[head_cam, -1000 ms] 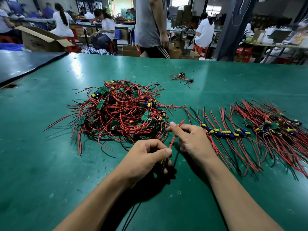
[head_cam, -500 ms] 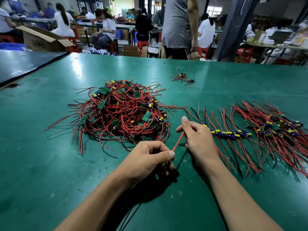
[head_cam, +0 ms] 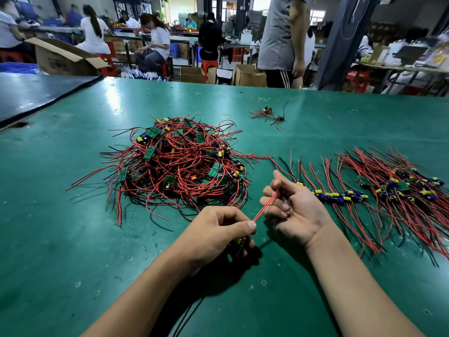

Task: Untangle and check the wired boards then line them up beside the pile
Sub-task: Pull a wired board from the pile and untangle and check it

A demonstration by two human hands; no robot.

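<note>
I see my left hand [head_cam: 218,229] low in the middle of the green table [head_cam: 73,239], fingers curled round a wired board [head_cam: 239,242]. Only a yellow part and a dark edge of it show under the thumb, so I can't be sure how it sits in the grip. A red wire [head_cam: 266,205] runs taut from that hand toward one o'clock into my right hand [head_cam: 295,211]. The right hand is turned palm up and pinches the wire's far end between thumb and curled forefinger. Black leads trail from under the left wrist toward six o'clock.

The tangled pile [head_cam: 179,171] of red-wired green boards lies at eleven o'clock from my hands, near them but not touching. At three o'clock, just past the right hand, is the row of lined-up boards [head_cam: 340,196] with its wires fanned out flat. A denser bunch [head_cam: 403,188] follows further along. One stray board [head_cam: 267,113] sits alone at twelve o'clock, well apart, with a small rubber band [head_cam: 198,113] to its left. Beyond the far table edge a standing person [head_cam: 279,40] faces away, and an open cardboard box [head_cam: 60,60] sits at ten o'clock.
</note>
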